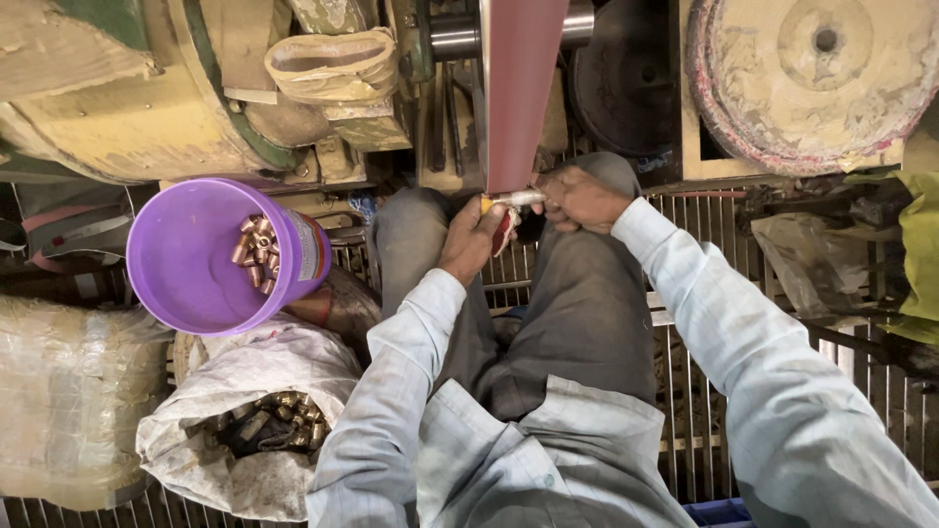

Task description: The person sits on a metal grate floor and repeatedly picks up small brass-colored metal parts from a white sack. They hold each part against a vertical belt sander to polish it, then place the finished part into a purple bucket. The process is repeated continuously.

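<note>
A small silvery metal fitting (515,198) is pinched between the fingers of both hands and is pressed against the lower end of a red sanding belt (518,88), apparently so that its surface is ground. The fingers of the right hand (579,198) are closed on one end of the piece, while those of the left hand (473,238) are pinched on the other end, where a yellow tip and a red scrap are also seen; a two-handed grip seems to be used for steadiness against the belt. The hands are held just above the knees of grey trousers (548,303). To the left, a purple bucket (186,284) is tilted toward the person, with brass-coloured fittings (256,252) gathered in it, and a white sack (245,411) of similar pieces is laid open below it, both within easy reach. A metal grate floor (694,391) is seen beneath.
</note>
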